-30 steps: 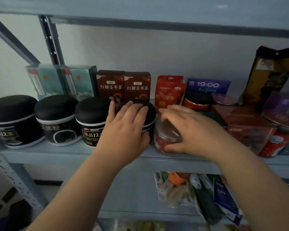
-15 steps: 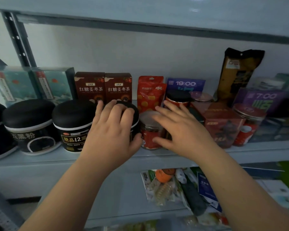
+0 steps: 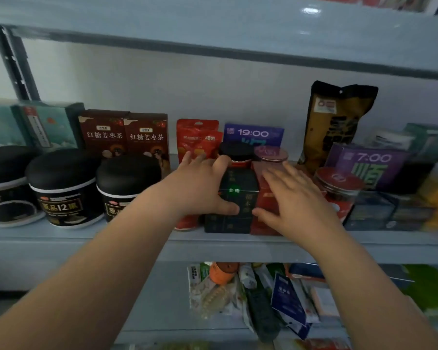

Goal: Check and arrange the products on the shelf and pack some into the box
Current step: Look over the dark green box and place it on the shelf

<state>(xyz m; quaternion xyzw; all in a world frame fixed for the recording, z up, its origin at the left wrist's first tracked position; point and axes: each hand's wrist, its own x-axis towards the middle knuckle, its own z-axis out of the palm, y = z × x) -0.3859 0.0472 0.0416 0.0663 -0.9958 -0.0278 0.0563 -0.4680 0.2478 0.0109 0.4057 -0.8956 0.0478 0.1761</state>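
Observation:
A dark green box [image 3: 238, 198] stands at the front of the blue shelf [image 3: 61, 238], touching a red box [image 3: 259, 195] on its right. My left hand [image 3: 200, 190] holds the dark box at its left side, thumb across the front face and fingers reaching back past its top corner. My right hand [image 3: 291, 198] lies on the red box with fingers straight and blurred, the thumb low on its front. A small red jar [image 3: 185, 224] shows only partly under my left wrist.
Black-lidded tubs [image 3: 127, 183] line the shelf front at left, with brown tea boxes [image 3: 147, 135] behind. A red pouch [image 3: 197, 137], purple boxes [image 3: 253, 133], jars [image 3: 339, 183] and a tall brown bag [image 3: 339, 117] crowd the right. Loose packets [image 3: 238, 294] lie on the lower shelf.
My left hand left the black tub and moved right onto the dark green box. My right hand left the small red jar and moved onto the red box. The view shifted right.

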